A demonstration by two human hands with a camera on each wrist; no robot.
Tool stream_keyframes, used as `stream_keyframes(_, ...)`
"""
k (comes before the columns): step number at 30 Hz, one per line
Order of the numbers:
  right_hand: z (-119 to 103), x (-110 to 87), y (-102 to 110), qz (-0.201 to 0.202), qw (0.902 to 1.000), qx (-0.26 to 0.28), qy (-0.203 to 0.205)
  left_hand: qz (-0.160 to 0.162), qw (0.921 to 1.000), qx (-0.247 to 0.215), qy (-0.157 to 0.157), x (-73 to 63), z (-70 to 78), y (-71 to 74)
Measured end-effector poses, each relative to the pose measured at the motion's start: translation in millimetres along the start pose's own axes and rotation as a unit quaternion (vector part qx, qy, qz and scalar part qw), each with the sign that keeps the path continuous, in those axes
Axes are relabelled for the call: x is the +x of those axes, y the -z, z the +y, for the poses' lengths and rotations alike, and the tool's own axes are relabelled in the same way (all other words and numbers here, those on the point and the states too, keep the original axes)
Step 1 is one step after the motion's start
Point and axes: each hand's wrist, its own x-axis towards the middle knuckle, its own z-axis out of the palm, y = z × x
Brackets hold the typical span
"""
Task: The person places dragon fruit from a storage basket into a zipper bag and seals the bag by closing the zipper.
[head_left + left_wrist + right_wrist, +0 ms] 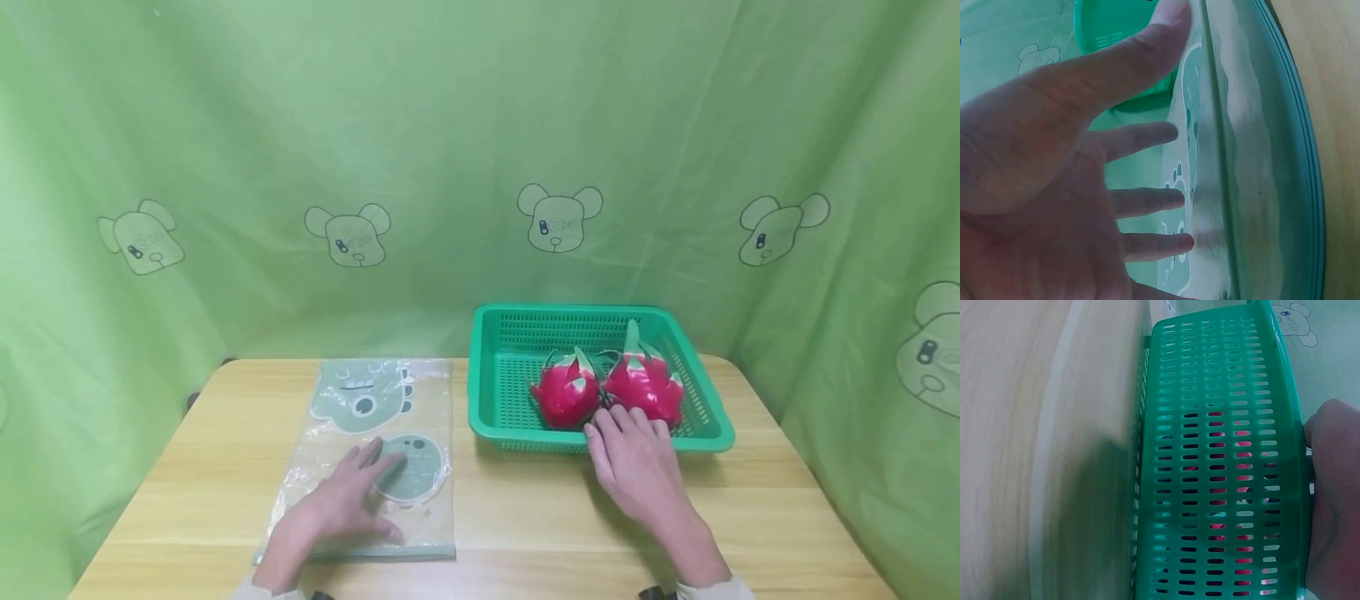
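My left hand [341,500] is spread over a clear zip bag [300,467] printed with green cartoon shapes. Its fingers look straight in the left wrist view, where the bag's green zip edge [1310,162] curves past the thumb. Whether the fingertips touch the plastic is unclear. My right hand [637,467] reaches over the near rim of a green perforated basket [487,375]. Two red dragon fruits, a left one [566,393] and a right one [647,387], lie inside. The right fingers bend beside the fruits; their tips are hidden, so any hold is unclear.
Everything stands on a light wooden table [525,517]. Behind and on both sides hangs a green curtain [450,125] with bear-head prints. The basket sits at the table's back right, close to the curtain, with the bag to its left.
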Motion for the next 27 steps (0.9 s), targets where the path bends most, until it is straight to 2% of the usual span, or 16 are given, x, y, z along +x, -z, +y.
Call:
stream_keyframes(7, -1.3, 0.9, 2.8, -0.011, 0.9999, -0.004, 0.002, -0.032, 0.9992, 0.023, -0.002, -3.4, 2.8, 1.7)
stream_keyframes(12, -4.0, 0.5, 5.2, -0.034, 0.9994, -0.002, -0.007, -0.057, 0.9979, 0.029, -0.002, -4.5, 2.0, -0.2)
stream_keyframes(19, -7.2, -1.7, 6.3, -0.054, 0.9985, -0.004, -0.010, -0.060, 0.9970, 0.048, 0.008, -6.4, 2.5, -2.7)
stream_keyframes(27, -7.2, -2.0, 1.6, -0.046, 0.9988, -0.010, -0.012, -0.068, 0.9953, 0.068, 0.016, -7.6, 6.6, -1.6)
